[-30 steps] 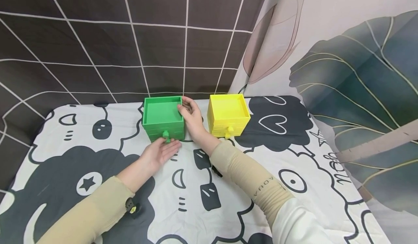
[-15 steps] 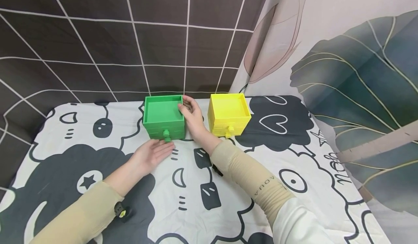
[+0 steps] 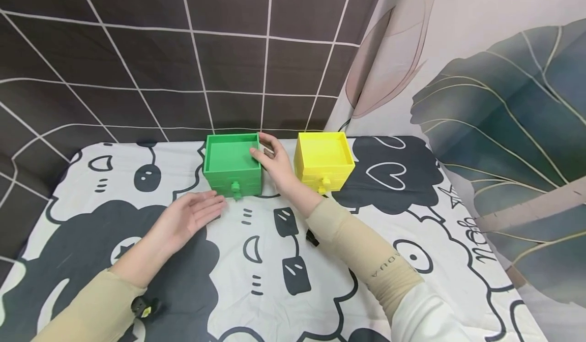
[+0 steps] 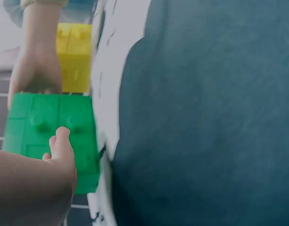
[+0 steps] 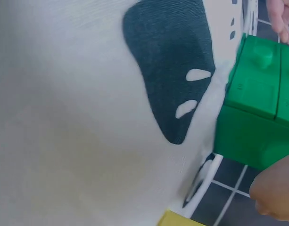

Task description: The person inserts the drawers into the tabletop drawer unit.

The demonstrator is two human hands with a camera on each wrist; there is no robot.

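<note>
A green toy-brick drawer box (image 3: 232, 161), with a shallow tray top and round knobs on its front, stands at the back of the cloth-covered surface. My right hand (image 3: 280, 166) holds its right side, the thumb over the rim and the other fingers along the outer wall. Just in front of the box and to its left, my left hand (image 3: 185, 220) is apart from it, fingers straight and palm turned up, holding nothing. The left wrist view shows the green front (image 4: 54, 120) with two knobs, partly hidden by the left hand.
A matching yellow drawer box (image 3: 324, 159) stands a short way right of the green one, close to the right forearm. Behind both hangs a dark gridded cloth (image 3: 160, 67). A patterned curtain (image 3: 494, 128) borders the right side.
My left hand has drawn back from the green box's front knobs, moving left and toward me. The right hand stays at the box's right side. The view shifts slightly.
</note>
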